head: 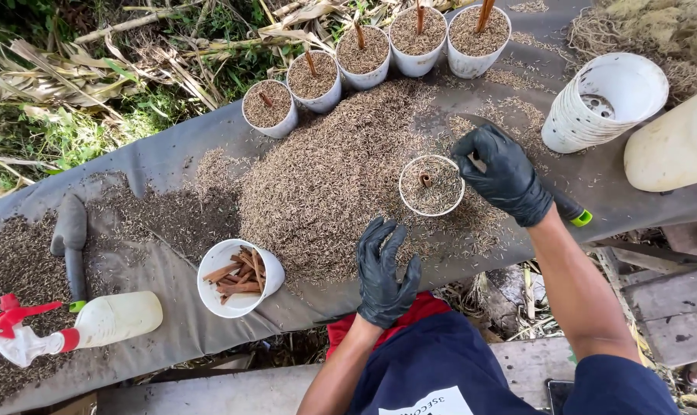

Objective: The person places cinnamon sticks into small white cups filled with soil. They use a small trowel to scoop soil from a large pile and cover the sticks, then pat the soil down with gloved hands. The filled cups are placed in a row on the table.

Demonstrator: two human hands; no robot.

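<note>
1. Gloved and pressing, our right hand (504,173) curls its fingers down over the rim of the small white pot (431,185); nothing is clamped, the fingertips just bear on the fill at the pot's right edge.
2. Our left hand (385,273) rests open, fingers spread, on the near edge of the husk pile (341,177), holding nothing.
3. That pot sits on the dark sheet (164,157) at the right flank of the pile, filled with husk, a short brown cutting (425,180) standing in its middle.
4. We judge the step to be firming the husk around the cutting; the next move seems to call for steady pressure that leaves the stick upright.
5. Five finished pots (368,58) stand in a curved row along the far edge, each with husk and one stick.
6. A white cup of brown cuttings (239,277) lies tilted near our left hand.
7. Empty pots (606,104) are stacked at right, beside a pale jug (675,146).
8. A spray bottle (79,323) lies at far left, near a trowel (70,246).
</note>
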